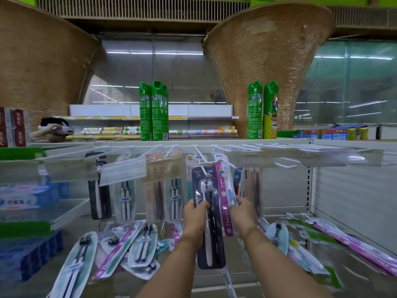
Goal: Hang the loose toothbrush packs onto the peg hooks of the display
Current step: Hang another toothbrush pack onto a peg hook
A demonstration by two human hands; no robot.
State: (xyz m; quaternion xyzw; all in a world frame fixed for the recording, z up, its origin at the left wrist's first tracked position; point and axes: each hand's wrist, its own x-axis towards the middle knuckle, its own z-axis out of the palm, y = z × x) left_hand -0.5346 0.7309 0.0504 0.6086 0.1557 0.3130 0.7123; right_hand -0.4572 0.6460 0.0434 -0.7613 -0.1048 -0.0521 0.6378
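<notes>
1. Left hand (196,214): reaches forward at centre frame. The thumb lies across the front of the black pack (211,229) and the fingers curl round its left edge, a firm grip about a third of the way down.
2. Black pack: held upright in front of the display, a white and a dark brush inside. Its top sits at the tip of a white hook (205,168). Whether the hole is over the wire, cannot tell.
3. Right hand (242,212): just beside the left hand, with the fingers curled and pinching the right edge of the pink pack (224,211).
4. Pink pack: upright, partly behind the black pack and touching it. Its top is up at the hook row. Cannot tell if it is threaded on.
5. Hung packs (125,196): they dangle in a row to the left of the hands, and more (255,190) show behind the right hand.
6. Loose packs (75,265): they lie overlapping on the shelf (234,261) below, in a heap at lower left. A second lot (354,248) lies at lower right, blurred.
7. Top of unit: tall green cans (153,110) stand in two groups, left of centre and right of centre.
8. Far left: blue and white boxes (21,196) are stacked on side shelves, blurred.
9. Background left: a person (55,127) wears a white headset.
</notes>
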